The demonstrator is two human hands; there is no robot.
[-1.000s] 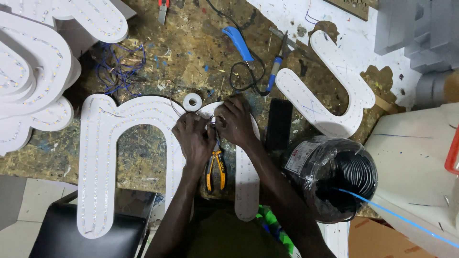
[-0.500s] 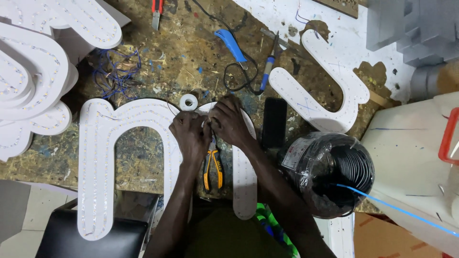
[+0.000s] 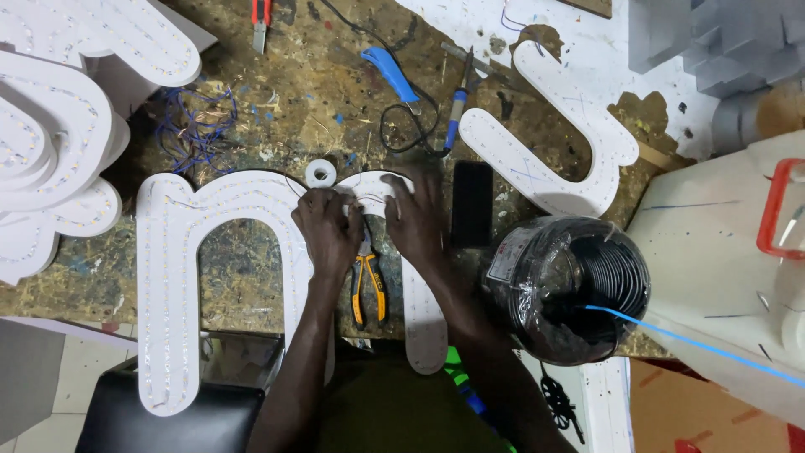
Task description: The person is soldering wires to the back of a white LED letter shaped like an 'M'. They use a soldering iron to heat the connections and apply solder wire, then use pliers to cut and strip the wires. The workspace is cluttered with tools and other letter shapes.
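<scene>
Seen from above, my left hand [image 3: 329, 228] and right hand [image 3: 417, 216] press on a white sign letter [image 3: 172, 277] lying on the worktop [image 3: 277, 92], fingers bunched on a thin wire at its top curve. I judge I'm wiring its light strip; next needs careful pinching. Orange-handled pliers [image 3: 367, 285] lie between my wrists, a black cable coil [image 3: 574, 285] close beside my right forearm.

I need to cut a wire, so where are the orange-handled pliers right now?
The orange-handled pliers lie in the head view at centre, on the workbench just below the left hand, between the white letter's legs.
</scene>
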